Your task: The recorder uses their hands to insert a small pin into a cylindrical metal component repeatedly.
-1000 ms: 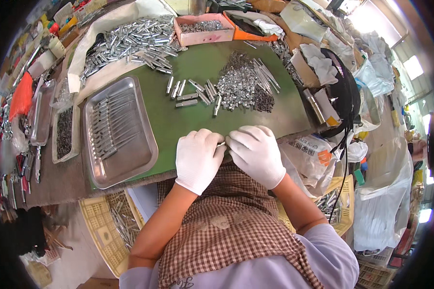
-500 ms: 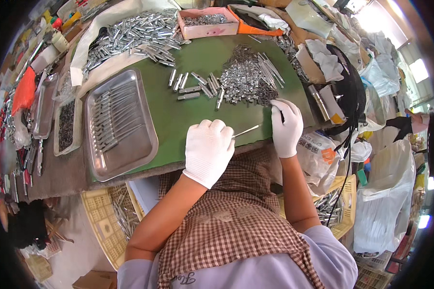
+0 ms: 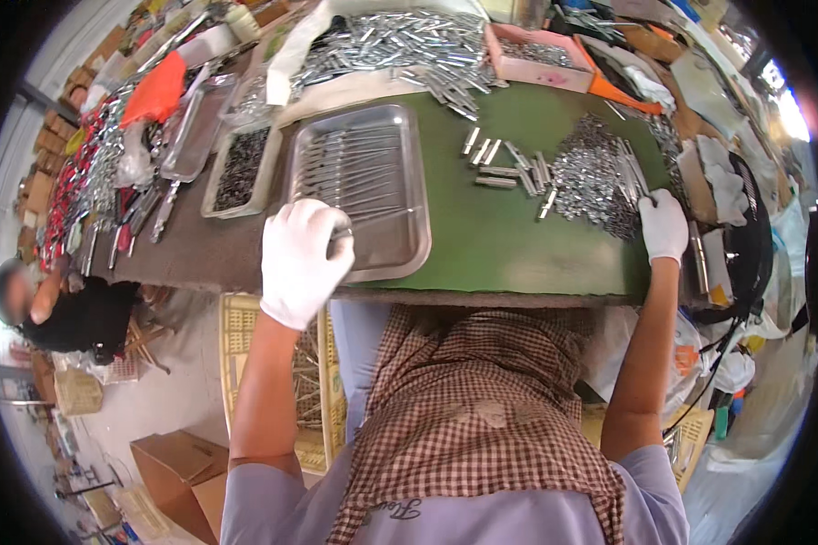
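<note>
My left hand [image 3: 302, 262], in a white glove, is closed around a slim metal tool [image 3: 341, 232]; only a short bit of it shows beside the fingers. It is over the near left corner of a steel tray [image 3: 418, 213], where several thin-shafted metal tools [image 3: 345, 173] lie side by side. My right hand [image 3: 665, 227], also gloved, is at the right of a heap of small metal parts [image 3: 591, 173]. Its bent fingertips close on the near end of a long metal rod [image 3: 643, 182] among several at the heap's edge; the grip is partly hidden.
Short metal cylinders [image 3: 498, 171] lie on the green mat [image 3: 482, 241] left of the heap. A pink box [image 3: 541, 59] and a large pile of metal tool parts [image 3: 391, 50] stand at the back. A tub of dark pieces [image 3: 241, 168] is left of the tray. Another person [image 3: 73, 313] is far left.
My left hand has moved left from over the mat to the tray, carrying the slim tool. My right hand has reached forward to the rods beside the heap. The view has shifted left.
</note>
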The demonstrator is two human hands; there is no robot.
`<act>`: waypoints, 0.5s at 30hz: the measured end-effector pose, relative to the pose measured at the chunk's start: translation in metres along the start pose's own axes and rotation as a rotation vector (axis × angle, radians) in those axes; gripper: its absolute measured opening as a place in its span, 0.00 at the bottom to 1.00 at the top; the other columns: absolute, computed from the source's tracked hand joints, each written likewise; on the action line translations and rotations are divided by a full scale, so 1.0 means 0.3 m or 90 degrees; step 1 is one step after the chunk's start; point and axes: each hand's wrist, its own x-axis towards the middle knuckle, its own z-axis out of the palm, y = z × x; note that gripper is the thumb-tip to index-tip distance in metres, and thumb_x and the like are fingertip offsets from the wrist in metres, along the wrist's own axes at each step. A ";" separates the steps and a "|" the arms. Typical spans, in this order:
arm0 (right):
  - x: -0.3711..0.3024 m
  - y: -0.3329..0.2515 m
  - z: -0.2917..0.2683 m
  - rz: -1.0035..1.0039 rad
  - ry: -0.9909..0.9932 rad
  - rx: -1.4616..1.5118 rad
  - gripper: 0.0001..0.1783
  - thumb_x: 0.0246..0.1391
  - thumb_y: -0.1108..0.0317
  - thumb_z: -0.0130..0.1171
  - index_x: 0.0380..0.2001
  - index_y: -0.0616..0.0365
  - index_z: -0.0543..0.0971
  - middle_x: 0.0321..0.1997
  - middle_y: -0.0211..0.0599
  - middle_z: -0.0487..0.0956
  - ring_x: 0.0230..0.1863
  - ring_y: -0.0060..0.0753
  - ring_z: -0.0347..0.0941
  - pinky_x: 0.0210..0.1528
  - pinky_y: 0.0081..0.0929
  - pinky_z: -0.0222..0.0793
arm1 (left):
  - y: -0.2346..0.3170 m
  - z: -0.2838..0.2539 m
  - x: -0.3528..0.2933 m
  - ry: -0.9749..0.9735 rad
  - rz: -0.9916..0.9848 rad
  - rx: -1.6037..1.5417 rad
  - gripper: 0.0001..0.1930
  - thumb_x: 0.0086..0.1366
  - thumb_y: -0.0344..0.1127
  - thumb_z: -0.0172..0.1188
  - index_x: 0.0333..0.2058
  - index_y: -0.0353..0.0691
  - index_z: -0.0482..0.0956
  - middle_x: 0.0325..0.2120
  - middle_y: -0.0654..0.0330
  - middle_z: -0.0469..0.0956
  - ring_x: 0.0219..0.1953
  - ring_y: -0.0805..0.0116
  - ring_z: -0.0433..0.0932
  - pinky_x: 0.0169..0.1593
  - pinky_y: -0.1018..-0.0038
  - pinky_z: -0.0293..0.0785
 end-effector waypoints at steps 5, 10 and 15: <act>-0.001 -0.001 -0.004 0.005 0.034 0.020 0.19 0.60 0.57 0.53 0.41 0.62 0.81 0.37 0.53 0.83 0.43 0.56 0.81 0.48 0.48 0.74 | -0.126 -0.012 0.013 -0.171 0.036 0.001 0.10 0.52 0.32 0.67 0.33 0.42 0.79 0.34 0.56 0.79 0.41 0.52 0.78 0.47 0.57 0.74; -0.107 -0.072 -0.177 0.106 0.023 0.352 0.09 0.60 0.67 0.56 0.38 0.62 0.78 0.30 0.38 0.79 0.33 0.26 0.77 0.40 0.26 0.72 | -0.111 -0.009 0.028 -0.260 -0.047 0.073 0.10 0.53 0.33 0.66 0.36 0.43 0.79 0.35 0.56 0.79 0.44 0.52 0.79 0.49 0.57 0.74; -0.225 -0.127 -0.344 -0.116 -0.009 0.357 0.05 0.52 0.79 0.54 0.34 0.63 0.77 0.29 0.35 0.75 0.32 0.25 0.71 0.41 0.23 0.69 | -0.052 -0.006 0.079 -0.197 -0.014 0.092 0.11 0.56 0.33 0.66 0.38 0.44 0.80 0.37 0.57 0.80 0.43 0.54 0.80 0.50 0.57 0.76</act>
